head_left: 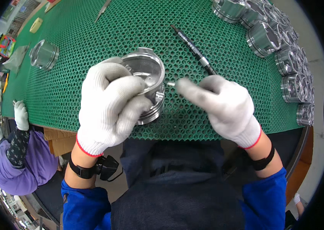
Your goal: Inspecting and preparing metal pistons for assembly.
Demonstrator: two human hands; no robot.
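Observation:
My left hand (110, 105), in a white knit glove with a red cuff edge, is wrapped round a silver metal engine piston (152, 105). The piston is tilted, its hollow inside showing, just above the green mat. My right hand (223, 103), gloved the same way, is at the piston's right side with its fingers closed and a little blurred. From its index fingertip a small, short silver piece (171, 84) points at the piston; most of whatever it belongs to is hidden in the fingers.
The green honeycomb mat (131, 23) covers the table. A black marker (193, 49) lies beyond my right hand. Several pistons (263, 38) stand in rows along the right edge; a single piston (44, 55) stands far left. At left, a gloved person in purple (28, 161) sits by the table.

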